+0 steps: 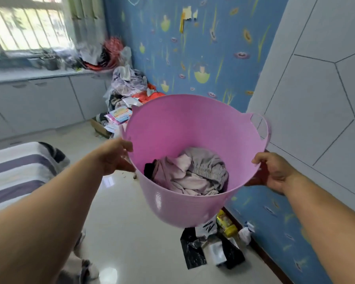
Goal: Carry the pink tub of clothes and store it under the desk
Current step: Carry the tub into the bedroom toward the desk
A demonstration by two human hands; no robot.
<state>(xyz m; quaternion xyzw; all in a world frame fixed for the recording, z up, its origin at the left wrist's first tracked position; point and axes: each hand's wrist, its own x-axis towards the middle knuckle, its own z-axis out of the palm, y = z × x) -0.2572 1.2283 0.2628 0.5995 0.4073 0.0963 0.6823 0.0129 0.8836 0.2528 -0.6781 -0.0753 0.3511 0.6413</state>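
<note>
Floor: black bags (193,251), yellow bottle (226,224) below; clutter pile (129,89) ahead.
Pink tub (172,128): aloft between hands.
Grip: left hand (115,156), right hand (275,171) clasping opposite rims.

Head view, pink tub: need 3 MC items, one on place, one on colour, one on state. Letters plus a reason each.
1. Where is the pink tub?
A. held in the air above the floor
B. on the striped bed
C. on the window counter

2. What colour is the wallpaper behind the tub?
A. plain white
B. blue with a printed pattern
C. green stripes

3. How is the tub held?
A. by the left hand alone
B. by the loop handle only
C. one hand on each side of the rim

Key:
1 A: the tiled floor and litter show below the tub's base.
2 B: the wallpaper is blue with printed shapes.
3 C: the left hand and the right hand grip opposite sides of the rim; the loop handle is free.
</note>
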